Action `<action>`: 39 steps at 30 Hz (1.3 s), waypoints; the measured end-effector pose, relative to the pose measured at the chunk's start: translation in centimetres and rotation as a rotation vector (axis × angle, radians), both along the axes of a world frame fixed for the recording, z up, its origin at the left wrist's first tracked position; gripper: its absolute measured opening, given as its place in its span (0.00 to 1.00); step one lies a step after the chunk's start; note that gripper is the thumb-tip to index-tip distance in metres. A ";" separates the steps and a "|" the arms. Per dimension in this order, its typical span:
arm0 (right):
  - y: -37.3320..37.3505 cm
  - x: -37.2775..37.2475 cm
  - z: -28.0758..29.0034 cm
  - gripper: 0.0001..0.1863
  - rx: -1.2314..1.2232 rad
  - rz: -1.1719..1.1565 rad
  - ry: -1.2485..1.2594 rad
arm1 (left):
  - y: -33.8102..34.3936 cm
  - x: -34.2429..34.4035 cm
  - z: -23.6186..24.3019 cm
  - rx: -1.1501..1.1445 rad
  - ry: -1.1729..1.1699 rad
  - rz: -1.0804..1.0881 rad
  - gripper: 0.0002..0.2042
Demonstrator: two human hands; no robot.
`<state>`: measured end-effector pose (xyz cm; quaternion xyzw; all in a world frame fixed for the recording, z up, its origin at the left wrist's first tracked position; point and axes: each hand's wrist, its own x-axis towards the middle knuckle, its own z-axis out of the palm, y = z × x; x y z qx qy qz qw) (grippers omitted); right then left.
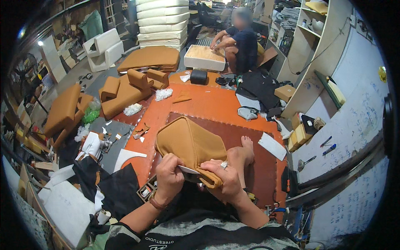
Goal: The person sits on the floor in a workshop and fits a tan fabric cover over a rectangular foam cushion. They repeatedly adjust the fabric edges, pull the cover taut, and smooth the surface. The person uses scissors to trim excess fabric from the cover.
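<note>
In front of my body I hold up a tan leather cushion cover (179, 139), boxy with piped seams. Its open edge is turned toward me, and a strip of white lining shows there. My left hand (168, 177) is closed on the edge at the left. At the right, the fingers of my right hand (225, 177), one with a ring, grip the folded rim. Whether padding fills the cover I cannot tell. A small tray of tools (146, 191) lies just left of my left wrist, partly hidden.
Orange and dark red mats (200, 102) cover the floor. Tan upholstered pieces (121, 96) stand at the left, near black fabric (110, 183). A person (241, 41) crouches far off over a white-sided foam block (204, 57). A white shelf (310, 50) lines the right; cream cushions (162, 21) are stacked behind.
</note>
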<state>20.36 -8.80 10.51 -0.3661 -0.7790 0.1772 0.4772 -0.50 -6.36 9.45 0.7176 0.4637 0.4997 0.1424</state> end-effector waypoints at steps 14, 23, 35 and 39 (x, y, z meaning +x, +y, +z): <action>3.0 1.0 1.0 0.19 -0.369 0.323 -0.208 | -0.5 -3.0 2.2 -0.194 0.414 -0.434 0.14; 3.0 1.2 0.5 0.19 -0.245 0.191 -0.362 | 0.5 -3.4 2.0 -0.032 0.612 -0.533 0.14; 1.5 1.7 -0.8 0.17 0.113 0.061 -0.274 | 0.6 -2.5 0.9 0.276 0.661 -0.455 0.06; 0.4 0.5 -2.5 0.16 0.225 -0.031 -0.195 | 0.1 -3.1 0.3 0.299 0.640 -0.398 0.06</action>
